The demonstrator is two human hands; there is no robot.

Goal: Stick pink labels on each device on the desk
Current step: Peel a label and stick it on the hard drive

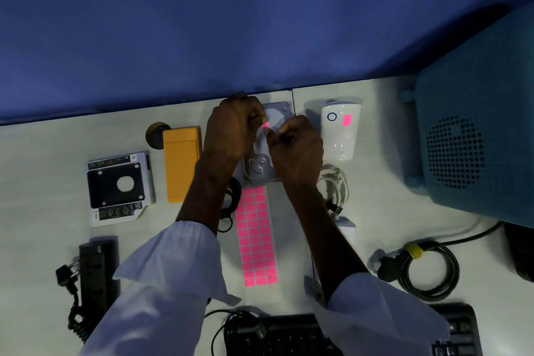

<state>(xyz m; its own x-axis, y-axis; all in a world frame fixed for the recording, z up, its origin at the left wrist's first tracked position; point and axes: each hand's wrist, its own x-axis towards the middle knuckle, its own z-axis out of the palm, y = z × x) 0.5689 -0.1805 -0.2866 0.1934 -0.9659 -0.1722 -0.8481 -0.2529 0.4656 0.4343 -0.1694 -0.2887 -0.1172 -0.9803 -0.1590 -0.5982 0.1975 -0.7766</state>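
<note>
Pink, a small peeled label (265, 124) is pinched between both hands, left hand (231, 127) and right hand (294, 144) together. The bare silver metal hard drive (261, 166) lies directly beneath them, long axis running away from the person.

Dim blue partition wall (202, 23) behind white desk (43, 182)

Office desk, blue partition (202, 23), keyboard (459, 332), coiled cables (427, 272), loose computer parts (120, 186)

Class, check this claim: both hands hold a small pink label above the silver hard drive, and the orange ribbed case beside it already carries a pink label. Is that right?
Not quite. In the head view the orange ribbed case bears no label; the white rounded device carries one. Both hands, left and right, do hold a small pink label above the silver hard drive.
</note>
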